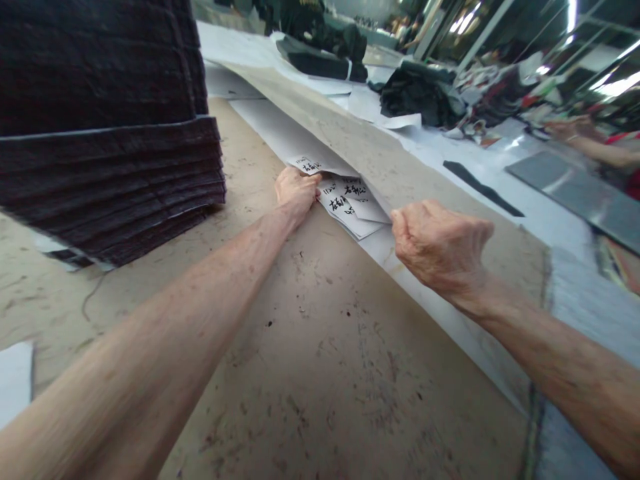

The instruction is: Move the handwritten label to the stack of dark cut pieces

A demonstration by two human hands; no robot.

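Left hand (296, 190): at centre, fingers closed on the near edge of a small bundle of handwritten paper slips (350, 203), which lies just at its 3 o'clock, tucked under a lifted sheet.

Right hand (440, 247): at 4 o'clock from the slips, clenched in a fist on the edge of the long brown paper sheet (380, 157), holding it raised off the white paper layer (280, 133) beneath.

Step in hand, as judged: uncovering and taking hold of the slips; pulling them free would call for the sheet to be kept lifted while the left hand draws toward 6 o'clock.

Tabletop (320, 347): stained brown surface, speckled with dark marks.

Stack of dark fabric pieces (105, 133): at 10 o'clock, well apart from both hands, cut off by the frame's top and left.

Hard to make out: the ink characters on the slips are not legible; fingertips of both hands are hidden. Another person's arm (595, 143) at 2 o'clock is blurred among dark cloth heaps (420, 90).
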